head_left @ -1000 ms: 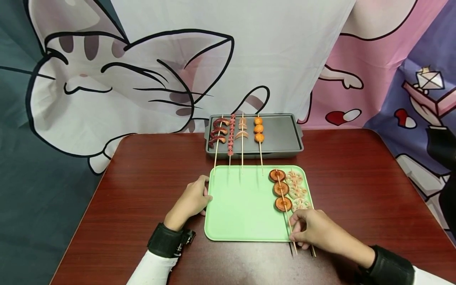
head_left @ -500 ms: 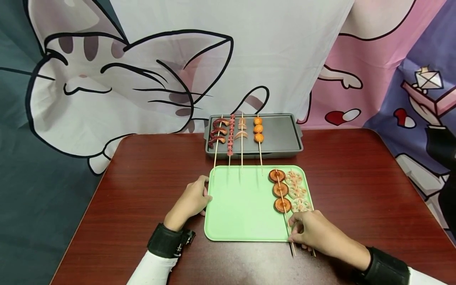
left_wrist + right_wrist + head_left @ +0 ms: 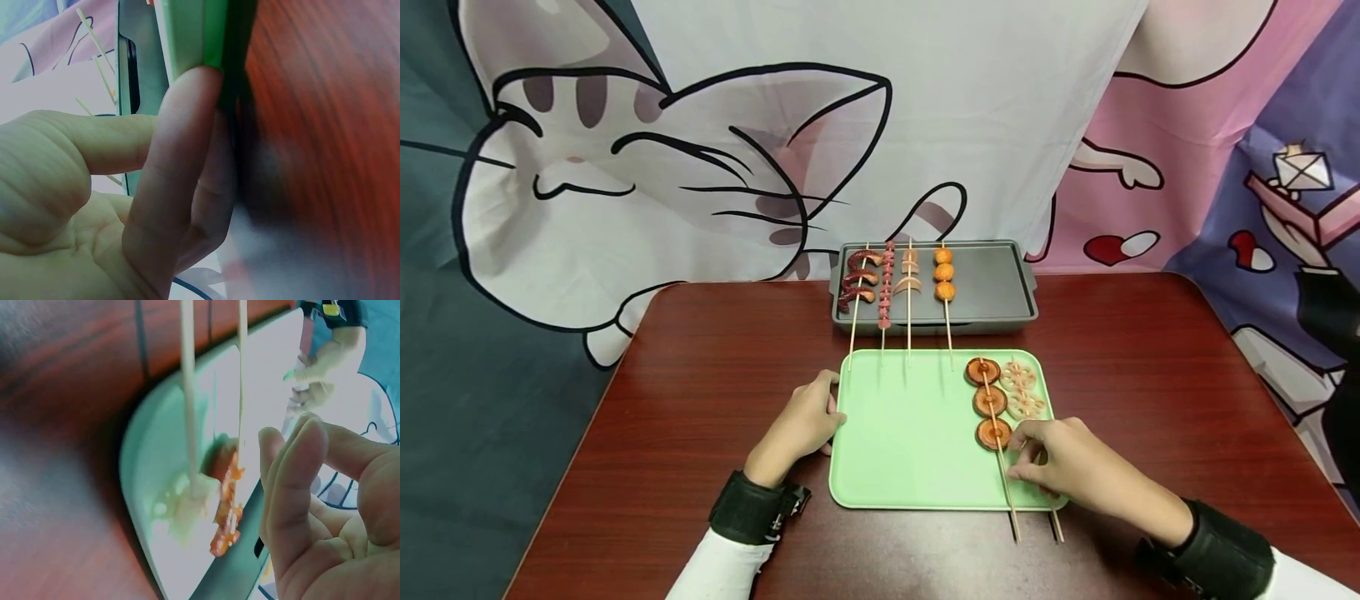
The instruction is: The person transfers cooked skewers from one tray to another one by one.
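Note:
A light green tray [image 3: 910, 433] lies on the table, and my left hand [image 3: 801, 417] grips its left edge with thumb and fingers. At the tray's right side rests a skewer of mushroom slices [image 3: 990, 402]. Beside it lies a skewer of lotus root slices [image 3: 1022, 387], its lower part hidden under my right hand [image 3: 1063, 462]. That hand hovers over the tray's lower right, fingers loosely bent and holding nothing. Both sticks [image 3: 189, 394] stand apart from its fingertips in the right wrist view. Stick ends stick out past the tray's near edge.
Behind the green tray stands a grey metal baking tray [image 3: 988, 283]. On its left half are skewers of sausage pieces [image 3: 861, 279], pink rolled meat [image 3: 886, 287], pale curved slices [image 3: 909, 271] and orange balls [image 3: 944, 273]. A cartoon-printed cloth [image 3: 1000, 108] hangs behind the table.
My right hand has let go of the mushroom skewer and moved slightly up the tray. The mushroom skewer has slid a little toward the near edge. My left hand stays put.

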The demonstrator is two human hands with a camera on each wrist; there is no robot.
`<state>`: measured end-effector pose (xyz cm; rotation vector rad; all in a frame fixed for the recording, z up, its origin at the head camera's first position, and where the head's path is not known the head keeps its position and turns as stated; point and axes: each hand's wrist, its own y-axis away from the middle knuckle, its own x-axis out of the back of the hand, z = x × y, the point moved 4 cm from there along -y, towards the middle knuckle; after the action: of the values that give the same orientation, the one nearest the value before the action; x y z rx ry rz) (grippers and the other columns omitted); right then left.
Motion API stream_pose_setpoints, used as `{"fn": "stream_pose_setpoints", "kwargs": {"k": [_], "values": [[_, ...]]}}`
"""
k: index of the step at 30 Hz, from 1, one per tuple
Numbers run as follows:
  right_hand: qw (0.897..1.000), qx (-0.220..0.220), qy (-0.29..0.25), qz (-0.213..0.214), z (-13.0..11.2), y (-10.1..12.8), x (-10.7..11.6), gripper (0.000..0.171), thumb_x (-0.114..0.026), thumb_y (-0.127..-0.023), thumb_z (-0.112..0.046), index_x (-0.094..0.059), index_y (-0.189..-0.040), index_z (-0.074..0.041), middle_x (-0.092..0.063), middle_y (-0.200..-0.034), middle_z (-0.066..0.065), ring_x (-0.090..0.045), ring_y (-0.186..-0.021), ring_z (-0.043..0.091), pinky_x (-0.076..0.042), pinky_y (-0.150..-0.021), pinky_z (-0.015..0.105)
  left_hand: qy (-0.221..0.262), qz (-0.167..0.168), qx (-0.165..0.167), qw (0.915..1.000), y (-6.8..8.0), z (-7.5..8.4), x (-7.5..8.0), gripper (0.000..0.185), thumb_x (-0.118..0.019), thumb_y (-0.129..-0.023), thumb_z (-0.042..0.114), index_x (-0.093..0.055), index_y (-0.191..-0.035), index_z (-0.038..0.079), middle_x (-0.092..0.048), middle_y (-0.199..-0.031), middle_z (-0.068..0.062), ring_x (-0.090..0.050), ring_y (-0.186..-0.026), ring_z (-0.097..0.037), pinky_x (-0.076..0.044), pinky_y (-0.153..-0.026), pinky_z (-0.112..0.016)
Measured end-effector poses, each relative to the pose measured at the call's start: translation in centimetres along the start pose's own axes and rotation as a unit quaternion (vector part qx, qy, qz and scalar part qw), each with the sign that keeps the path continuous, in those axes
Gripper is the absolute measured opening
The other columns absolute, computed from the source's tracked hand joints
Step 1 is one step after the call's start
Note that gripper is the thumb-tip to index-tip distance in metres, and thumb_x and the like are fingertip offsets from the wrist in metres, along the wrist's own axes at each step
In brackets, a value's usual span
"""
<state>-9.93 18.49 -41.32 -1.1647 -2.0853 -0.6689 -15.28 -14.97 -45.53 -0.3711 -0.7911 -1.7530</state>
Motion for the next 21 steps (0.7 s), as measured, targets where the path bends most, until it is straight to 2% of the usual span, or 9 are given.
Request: {"fn": "stream_pose_setpoints", "kwargs": {"k": [6, 12, 17, 21], "values": [[1.000, 0.010, -0.010, 0.020, 0.0, -1.1, 1.5, 0.018, -0.083, -0.088, -0.018, -0.072, -0.097, -0.008, -0.068, -0.073, -0.013, -0.057, -0.056, -0.003, -0.051, -0.049, 0.021, -0.003, 0.000, 0.001, 1.0000, 0.0, -0.1, 0.0, 0.058, -0.067, -0.097, -0.002, -0.041, -0.149, -0.001, -0.053, -0.087, -0.012, -0.061, -0.054, -0.022, -0.058, -0.046, -0.031], [0.998, -0.002, -0.025, 0.055, 0.7, -2.4, 3.0, 0.019, -0.083, -0.089, -0.020, -0.074, -0.102, -0.009, -0.070, -0.082, -0.012, -0.064, -0.073, 0.001, -0.055, -0.061, 0.020, -0.005, -0.001, 0.000, 1.0000, 0.1, 0.0, 0.0, 0.058, -0.067, -0.097, -0.002, -0.041, -0.149, -0.001, -0.053, -0.087, -0.013, -0.061, -0.054, -0.022, -0.057, -0.046, -0.031], [0.993, -0.014, -0.102, 0.053, 1.3, -3.6, 3.5, 0.032, -0.079, -0.093, -0.021, -0.071, -0.117, -0.001, -0.076, -0.101, 0.004, -0.069, -0.091, 0.008, -0.060, -0.075, 0.021, -0.002, 0.003, -0.004, 1.0000, 0.1, 0.2, 0.0, 0.059, -0.068, -0.096, -0.003, -0.042, -0.148, -0.002, -0.054, -0.087, -0.013, -0.061, -0.053, -0.022, -0.058, -0.045, -0.031], [0.987, -0.032, -0.153, 0.039, 1.7, -4.5, 3.7, 0.041, -0.072, -0.099, -0.024, -0.064, -0.129, 0.003, -0.074, -0.118, 0.016, -0.071, -0.104, 0.017, -0.061, -0.082, 0.023, 0.000, 0.006, -0.006, 1.0000, 0.2, 0.2, 0.1, 0.059, -0.068, -0.095, -0.004, -0.043, -0.148, -0.003, -0.054, -0.087, -0.013, -0.061, -0.051, -0.021, -0.058, -0.044, -0.032]]}}
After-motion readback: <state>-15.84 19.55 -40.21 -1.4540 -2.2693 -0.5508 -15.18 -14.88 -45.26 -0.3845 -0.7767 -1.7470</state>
